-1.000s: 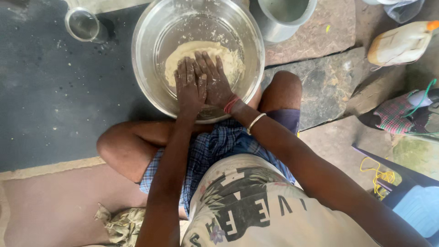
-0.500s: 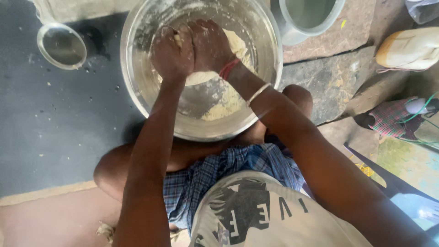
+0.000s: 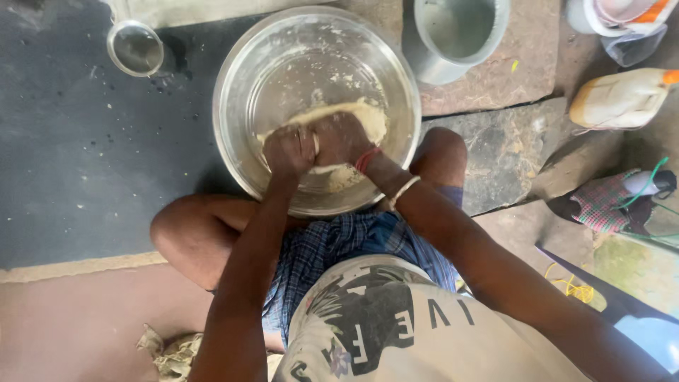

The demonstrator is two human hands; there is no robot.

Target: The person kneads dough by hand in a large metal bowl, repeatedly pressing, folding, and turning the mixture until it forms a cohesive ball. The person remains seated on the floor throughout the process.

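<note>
A large steel bowl (image 3: 240, 92) stands on the floor between my knees. Inside it lies a pale lump of dough (image 3: 357, 117). My left hand (image 3: 288, 151) is curled into a fist and presses into the dough's near edge. My right hand (image 3: 341, 138), with a red thread and a white bangle at the wrist, is also fisted and pushes down on the dough beside the left. Flour smears coat the bowl's inner wall.
A small steel cup (image 3: 134, 48) sits at the upper left on the dark floor. A steel pot (image 3: 456, 32) stands behind the bowl. At the right lie a pale plastic can (image 3: 619, 99), a cloth bag (image 3: 601, 205) and stone slabs (image 3: 509, 152).
Both hands have pulled back from the bowl's far side toward its near side and closed from flat palms into fists on the dough. The camera view has shifted.
</note>
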